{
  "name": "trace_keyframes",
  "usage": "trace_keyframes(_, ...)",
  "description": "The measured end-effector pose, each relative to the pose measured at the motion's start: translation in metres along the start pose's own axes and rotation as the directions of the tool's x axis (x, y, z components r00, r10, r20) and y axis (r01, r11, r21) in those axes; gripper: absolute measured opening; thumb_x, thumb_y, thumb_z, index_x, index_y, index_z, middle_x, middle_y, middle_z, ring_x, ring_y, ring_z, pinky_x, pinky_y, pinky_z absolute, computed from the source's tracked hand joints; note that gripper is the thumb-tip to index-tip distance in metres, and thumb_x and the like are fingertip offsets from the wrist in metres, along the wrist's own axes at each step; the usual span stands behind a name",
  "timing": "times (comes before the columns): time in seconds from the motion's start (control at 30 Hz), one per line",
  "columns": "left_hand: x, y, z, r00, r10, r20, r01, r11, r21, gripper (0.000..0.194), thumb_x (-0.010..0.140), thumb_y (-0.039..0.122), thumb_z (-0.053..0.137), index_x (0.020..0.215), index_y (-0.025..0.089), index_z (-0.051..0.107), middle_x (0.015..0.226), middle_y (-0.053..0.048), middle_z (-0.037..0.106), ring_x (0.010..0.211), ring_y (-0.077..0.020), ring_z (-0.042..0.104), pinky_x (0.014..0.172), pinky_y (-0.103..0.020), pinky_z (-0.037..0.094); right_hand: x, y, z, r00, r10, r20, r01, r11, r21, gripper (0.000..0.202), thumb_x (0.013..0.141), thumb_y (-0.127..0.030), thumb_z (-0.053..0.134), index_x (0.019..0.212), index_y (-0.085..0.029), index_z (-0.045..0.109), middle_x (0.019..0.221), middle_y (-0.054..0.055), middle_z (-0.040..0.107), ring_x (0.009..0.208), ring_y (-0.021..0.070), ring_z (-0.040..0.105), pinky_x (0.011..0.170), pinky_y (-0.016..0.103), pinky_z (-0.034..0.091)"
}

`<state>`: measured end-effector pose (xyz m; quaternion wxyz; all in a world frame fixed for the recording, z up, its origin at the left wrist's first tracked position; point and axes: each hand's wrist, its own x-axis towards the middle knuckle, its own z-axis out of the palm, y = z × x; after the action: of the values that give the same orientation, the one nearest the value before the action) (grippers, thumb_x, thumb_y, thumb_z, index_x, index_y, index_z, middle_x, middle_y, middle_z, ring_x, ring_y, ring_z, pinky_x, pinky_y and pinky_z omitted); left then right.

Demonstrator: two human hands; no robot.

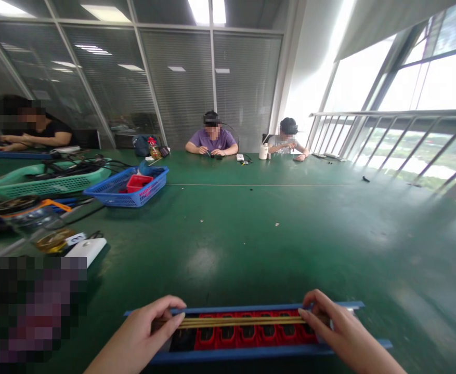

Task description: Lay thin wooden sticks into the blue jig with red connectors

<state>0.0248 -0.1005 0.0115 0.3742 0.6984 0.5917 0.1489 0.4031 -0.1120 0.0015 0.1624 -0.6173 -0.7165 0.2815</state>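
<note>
Clock set on the middle of your view. Far left, 10 o'clock: person in black (58,133), bent over the table (313,234). At 9, green basket (28,185) heaped with black cables (69,167); at 8, white box (88,251), lying flat. Blue basket (136,197) also at 9, closer in, red bin (138,182) inside. Your left hand (145,330), 7 o'clock: thumb and fingers pinched on the left part of the sticks (243,321). Near 12, across the table, person in purple (208,141). Sticks at 6, thin, yellowish, bundled, running left-right over the red insert (261,343) between the blue rails (251,355). Dark pieces (248,332) sit in the insert. Between 1 and 2, white bottle (264,151), upright, just beside the person in grey (276,143). Your right hand (339,324), 5 o'clock: pinching the sticks' right part. Railing (368,115) toward 2 and 3, by the windows.
</note>
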Motion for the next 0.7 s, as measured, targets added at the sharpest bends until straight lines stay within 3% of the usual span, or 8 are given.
trace_keyframes(0.17,0.002,0.005,-0.004,1.000,0.031,-0.002,-0.031,0.999,0.019,0.028,0.081,0.046,0.044,0.087,0.023,0.058,0.081,0.003,0.065,0.075,-0.0142,0.060,0.067,-0.019,0.043,0.006,0.000,-0.010,0.997,-0.004,0.079,0.009,0.997,-0.071,0.032,0.082,-0.048,0.039,0.069,-0.021,0.051,0.062,-0.002,0.059,0.055,0.0125,0.052,0.050,0.021,0.034)
trace_keyframes(0.33,0.001,0.003,-0.002,0.998,0.038,-0.042,-0.036,0.998,0.044,0.026,0.079,0.045,0.046,0.083,0.023,0.059,0.080,0.003,0.065,0.075,-0.0141,0.060,0.067,-0.019,0.043,0.008,0.002,-0.015,0.999,-0.037,0.038,0.040,0.996,-0.080,0.032,0.080,-0.048,0.044,0.066,-0.020,0.053,0.064,-0.001,0.057,0.059,0.0125,0.050,0.054,0.021,0.035)
trace_keyframes(0.43,0.001,0.000,-0.001,0.998,0.043,-0.039,-0.042,0.999,0.012,0.025,0.079,0.044,0.047,0.086,0.023,0.058,0.082,0.003,0.064,0.075,-0.0141,0.059,0.066,-0.018,0.043,0.012,0.006,-0.014,0.998,-0.065,0.004,0.065,0.998,-0.005,0.034,0.081,-0.047,0.042,0.066,-0.019,0.051,0.067,-0.001,0.054,0.064,0.0124,0.048,0.058,0.021,0.035)
trace_keyframes(0.57,0.004,-0.002,-0.001,1.000,0.026,-0.006,-0.026,0.999,-0.029,0.029,0.078,0.046,0.046,0.090,0.022,0.057,0.078,0.002,0.063,0.071,-0.0145,0.058,0.062,-0.019,0.042,0.022,0.014,-0.012,0.999,-0.002,-0.041,0.007,0.991,0.133,0.037,0.082,-0.050,0.037,0.064,-0.019,0.043,0.061,-0.003,0.042,0.060,0.0115,0.041,0.055,0.020,0.035)
trace_keyframes(0.7,0.005,-0.008,0.001,0.999,0.005,-0.043,-0.006,1.000,-0.021,0.033,0.077,0.047,0.047,0.098,0.022,0.055,0.076,0.002,0.061,0.066,-0.0134,0.055,0.057,-0.019,0.041,0.037,0.022,-0.021,0.998,0.042,-0.047,-0.029,0.966,0.256,0.038,0.084,-0.051,0.031,0.064,-0.019,0.037,0.058,-0.004,0.033,0.056,0.0109,0.035,0.054,0.021,0.034)
